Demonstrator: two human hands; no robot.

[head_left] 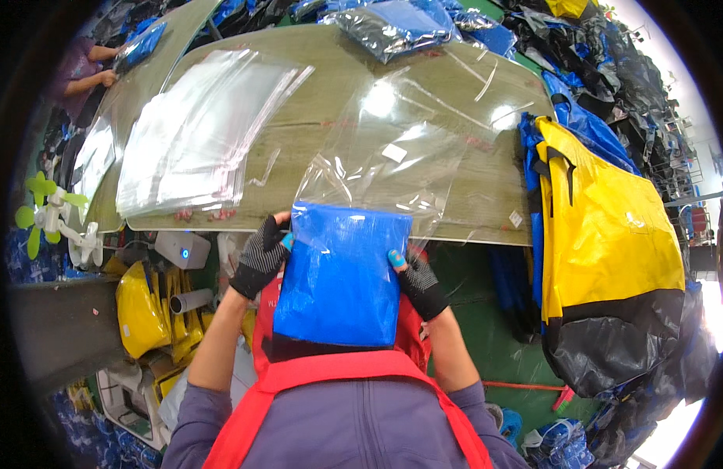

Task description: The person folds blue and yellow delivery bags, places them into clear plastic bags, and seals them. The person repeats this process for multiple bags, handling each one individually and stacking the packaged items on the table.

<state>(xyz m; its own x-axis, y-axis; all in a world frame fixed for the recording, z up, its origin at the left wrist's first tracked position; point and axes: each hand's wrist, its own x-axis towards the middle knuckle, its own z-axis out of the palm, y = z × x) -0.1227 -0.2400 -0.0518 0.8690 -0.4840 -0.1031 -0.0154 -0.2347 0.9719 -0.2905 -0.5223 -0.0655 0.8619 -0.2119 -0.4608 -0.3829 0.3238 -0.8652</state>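
Observation:
A folded blue bag [338, 273] with a black lower edge hangs in front of my body, just over the near edge of the table. My left hand [261, 256], in a dark fingerless glove with blue on the thumb tip, grips its left side near the top. On the right side my right hand [420, 285], gloved alike, pinches the edge with the thumb on top; its other fingers are hidden behind. A clear plastic bag [377, 176] spreads from the blue bag's upper end across the table; how far it covers the blue bag I cannot tell.
The olive table [314, 70] carries a stack of clear plastic bags [197, 133] at left and packed blue bags [396, 27] at the far edge. Yellow-and-black bags [611, 227] hang at right. A green fan [44, 207] stands left. At the far left another person's hand [107, 78] shows.

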